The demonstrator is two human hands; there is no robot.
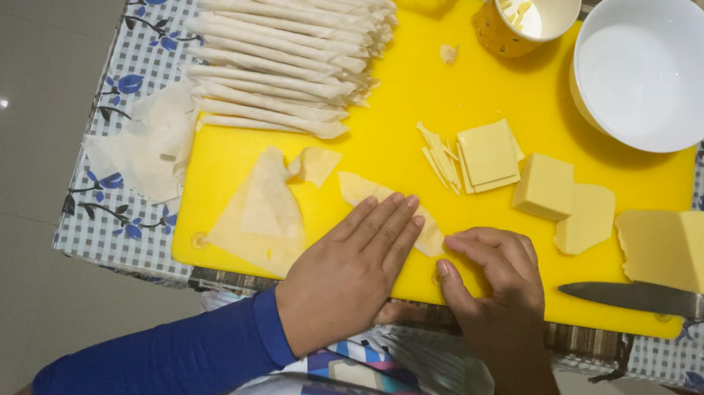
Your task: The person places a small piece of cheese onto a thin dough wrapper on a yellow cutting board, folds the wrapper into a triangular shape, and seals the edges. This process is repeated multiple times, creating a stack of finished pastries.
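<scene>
My left hand (352,264) lies flat, fingers together, pressing on a thin pale wrapper (362,192) at the near edge of the yellow cutting board (408,93). My right hand (496,279) sits beside it, fingers curled onto the same wrapper's right end. A folded triangular wrapper (258,215) lies just left of my left hand. Sliced cheese pieces (488,154) and cheese blocks (547,187) sit on the board beyond my hands. A row of rolled wrappers (286,53) is stacked at the board's far left.
A large cheese wedge (686,249) and a knife (650,298) lie at the board's right. A white bowl (652,69) and a paper cup (526,10) with cheese strips stand at the back. Loose wrapper scraps (143,139) rest on the checked tablecloth (109,224).
</scene>
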